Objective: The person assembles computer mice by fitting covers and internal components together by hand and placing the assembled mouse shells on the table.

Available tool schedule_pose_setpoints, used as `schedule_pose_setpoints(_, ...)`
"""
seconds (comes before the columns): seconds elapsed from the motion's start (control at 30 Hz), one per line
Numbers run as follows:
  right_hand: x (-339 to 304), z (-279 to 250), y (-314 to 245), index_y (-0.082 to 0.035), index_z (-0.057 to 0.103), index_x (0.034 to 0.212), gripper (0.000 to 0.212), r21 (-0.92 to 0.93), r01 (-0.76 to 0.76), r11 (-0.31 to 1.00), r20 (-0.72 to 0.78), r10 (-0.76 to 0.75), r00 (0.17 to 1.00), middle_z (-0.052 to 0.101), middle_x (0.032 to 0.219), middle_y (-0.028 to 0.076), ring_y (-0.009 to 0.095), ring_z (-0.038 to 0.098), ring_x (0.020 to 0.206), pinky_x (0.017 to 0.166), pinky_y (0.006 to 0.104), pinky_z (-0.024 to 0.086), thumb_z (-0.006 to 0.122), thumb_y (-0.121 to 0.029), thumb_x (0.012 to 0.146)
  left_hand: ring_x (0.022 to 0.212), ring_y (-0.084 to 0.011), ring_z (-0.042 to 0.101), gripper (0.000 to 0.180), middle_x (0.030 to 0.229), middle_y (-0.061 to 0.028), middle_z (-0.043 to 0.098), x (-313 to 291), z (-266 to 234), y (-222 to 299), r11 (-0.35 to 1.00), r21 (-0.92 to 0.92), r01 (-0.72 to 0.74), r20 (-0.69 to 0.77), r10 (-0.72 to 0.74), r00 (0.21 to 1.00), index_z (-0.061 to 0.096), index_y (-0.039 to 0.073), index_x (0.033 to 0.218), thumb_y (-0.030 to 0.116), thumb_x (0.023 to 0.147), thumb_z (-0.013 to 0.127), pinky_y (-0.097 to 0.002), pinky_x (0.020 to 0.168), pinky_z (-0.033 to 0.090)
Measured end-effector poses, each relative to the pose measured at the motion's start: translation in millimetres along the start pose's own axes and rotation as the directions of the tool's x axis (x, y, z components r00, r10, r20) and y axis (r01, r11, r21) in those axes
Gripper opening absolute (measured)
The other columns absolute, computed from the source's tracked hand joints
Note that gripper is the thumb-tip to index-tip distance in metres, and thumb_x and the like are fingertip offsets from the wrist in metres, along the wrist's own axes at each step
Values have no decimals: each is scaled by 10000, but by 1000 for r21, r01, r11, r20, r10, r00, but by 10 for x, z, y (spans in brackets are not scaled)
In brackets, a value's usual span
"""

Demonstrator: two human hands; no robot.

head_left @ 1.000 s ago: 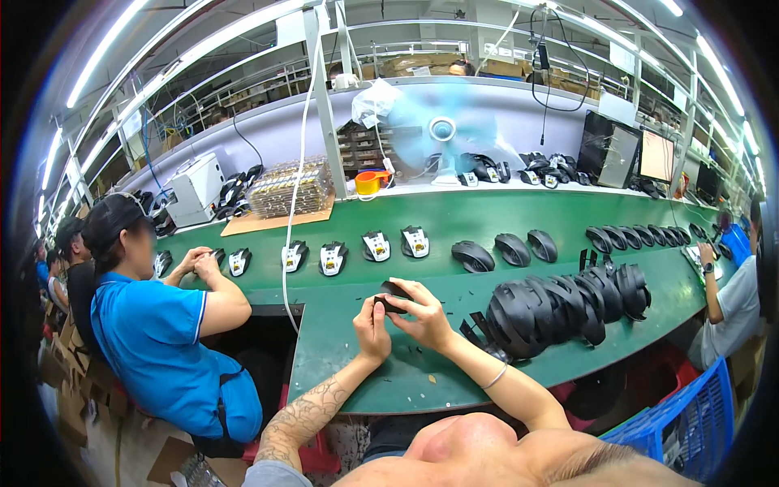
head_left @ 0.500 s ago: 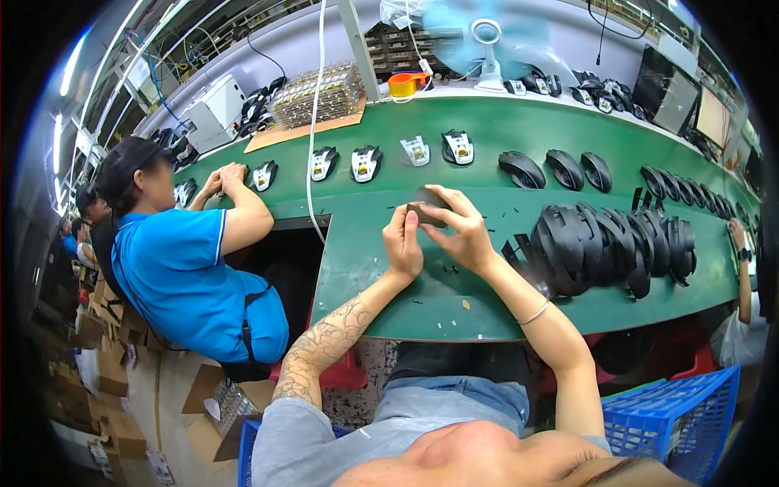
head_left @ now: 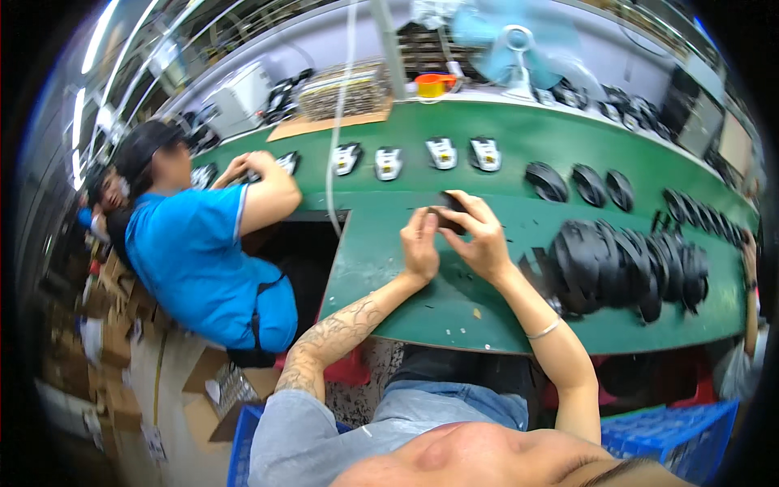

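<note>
Above the near part of the green bench (head_left: 389, 316), my two hands meet at a small, dark, curved plastic piece (head_left: 449, 201), perhaps a mouse shell. My left hand (head_left: 420, 250) pinches its lower left side with thumb and fingers. From the other side, my right hand (head_left: 481, 242) has its fingers curled round the piece. The fingers and some blur hide much of it. To the right of my right hand lies a heap of black plastic mouse shells (head_left: 600, 264), stacked against each other. Small dark scraps are scattered on the bench around my hands.
Beyond my hands stand mice with pale insides (head_left: 441, 152) in a row, then black mice (head_left: 544, 182). A white cable (head_left: 334, 154) hangs left of me. A co-worker in a blue shirt (head_left: 203, 243) sits at left; another person's arm (head_left: 751, 268) shows far right. A fan (head_left: 517, 49) stands behind.
The whole view has shifted, so the bench and people appear farther right and slightly lower. My hands stay together on the dark piece, with slight finger movement.
</note>
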State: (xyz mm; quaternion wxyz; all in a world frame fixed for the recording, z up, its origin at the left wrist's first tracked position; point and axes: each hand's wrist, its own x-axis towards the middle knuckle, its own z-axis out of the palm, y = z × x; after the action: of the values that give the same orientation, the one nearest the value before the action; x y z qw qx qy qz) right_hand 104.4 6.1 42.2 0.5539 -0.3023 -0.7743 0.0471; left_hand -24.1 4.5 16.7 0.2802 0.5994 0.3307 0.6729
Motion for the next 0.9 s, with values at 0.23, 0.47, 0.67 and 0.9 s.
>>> schedule_pose_setpoints(0.23, -23, 31, 24, 26, 592, 813, 228, 26, -65, 998, -25, 65, 998, 569, 1128, 171, 334, 568, 984, 827, 373, 471, 728, -9, 633, 755, -160, 604, 250, 804, -111, 627, -9, 28, -37, 998, 41, -51, 1, 51, 999, 562, -15, 965, 197, 941, 429, -284, 669, 475)
schedule_pose_setpoints(0.47, -18, 42, -48, 29, 591, 792, 216, 45, -114, 992, -57, 117, 992, 585, 1106, 162, 319, 596, 967, 765, 346, 507, 736, 0, 635, 740, -122, 588, 228, 807, -89, 612, 1, 24, 64, 998, -59, -6, 38, 8, 999, 542, -34, 928, 148, 954, 407, -247, 672, 477)
schedule_pose_setpoints(0.67, -15, 27, -77, -8, 636, 888, 269, 0, -131, 991, -21, 131, 991, 564, 1163, 142, 308, 573, 1014, 806, 356, 496, 733, -14, 636, 691, -107, 578, 235, 765, -81, 604, 13, 36, -26, 1000, -26, 1, -8, -1, 1000, 530, -24, 924, 171, 960, 404, -237, 636, 477)
schedule_pose_setpoints(0.9, -16, -7, -34, -103, 596, 1142, 508, -143, -95, 985, 147, 116, 982, 536, 1203, 131, 307, 511, 1098, 927, 385, 420, 683, -7, 651, 713, -100, 590, 283, 807, -14, 562, 114, -67, -265, 860, -424, 285, -87, -352, 932, 535, 53, 941, 297, 969, 394, -276, 640, 538)
